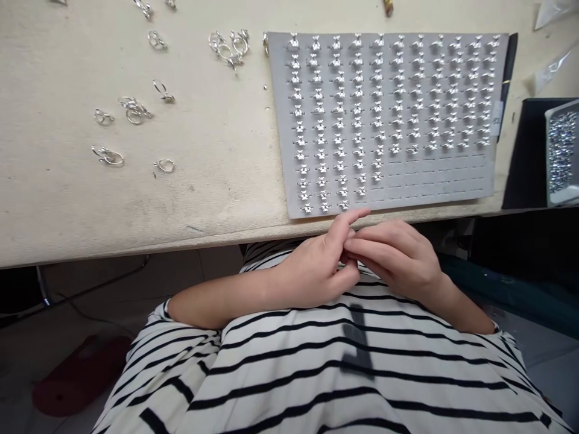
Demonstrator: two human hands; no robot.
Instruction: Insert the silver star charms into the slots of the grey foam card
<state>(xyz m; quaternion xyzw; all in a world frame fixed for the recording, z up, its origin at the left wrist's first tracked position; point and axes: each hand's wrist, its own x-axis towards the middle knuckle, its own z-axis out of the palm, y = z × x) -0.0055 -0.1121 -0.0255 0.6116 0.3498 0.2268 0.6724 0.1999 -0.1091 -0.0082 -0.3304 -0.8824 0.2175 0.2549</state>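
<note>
My left hand and my right hand meet in front of the striped shirt, just below the table's front edge. The left index finger stretches toward the near edge of a grey board, while its thumb and other fingers are closed. My right fingers are pressed together against the left fingertips. Whatever lies between the fingertips is hidden. Silvery rings with small clear stones stand in slotted rows on the board; several slots at its lower right hold no rings.
Loose silvery rings lie on the pale table at the left, including a ring cluster beside the board. A dark pen lies along the board's right edge. Farther right, a tray of small sparkling stones rests on a black pad.
</note>
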